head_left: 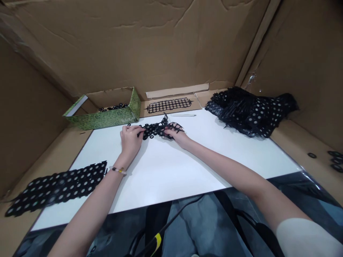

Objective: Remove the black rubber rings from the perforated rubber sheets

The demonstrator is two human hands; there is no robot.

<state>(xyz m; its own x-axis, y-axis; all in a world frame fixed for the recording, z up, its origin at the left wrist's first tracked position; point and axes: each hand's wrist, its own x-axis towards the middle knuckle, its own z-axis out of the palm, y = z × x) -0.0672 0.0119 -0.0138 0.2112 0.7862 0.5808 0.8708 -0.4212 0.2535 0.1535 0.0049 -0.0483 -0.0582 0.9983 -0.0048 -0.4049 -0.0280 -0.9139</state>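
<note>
My left hand [131,138] is at the left end of a small heap of black rings [152,131], its fingertips pinched together at the heap's edge. What those fingers grip, if anything, is too small to make out. My right hand [177,136] is closed on a crumpled black perforated sheet [175,126] at the heap's right side. Part of this sheet curls up above the rings. Both hands rest low over the white board [163,171].
A green patterned box [112,119] with black rings inside stands back left. Behind the heap are a flat perforated sheet [169,105] on cardboard and a white pen [183,115]. A pile of black dotted sheets [254,110] lies right; another sheet [61,184] lies left. Cardboard walls surround the board.
</note>
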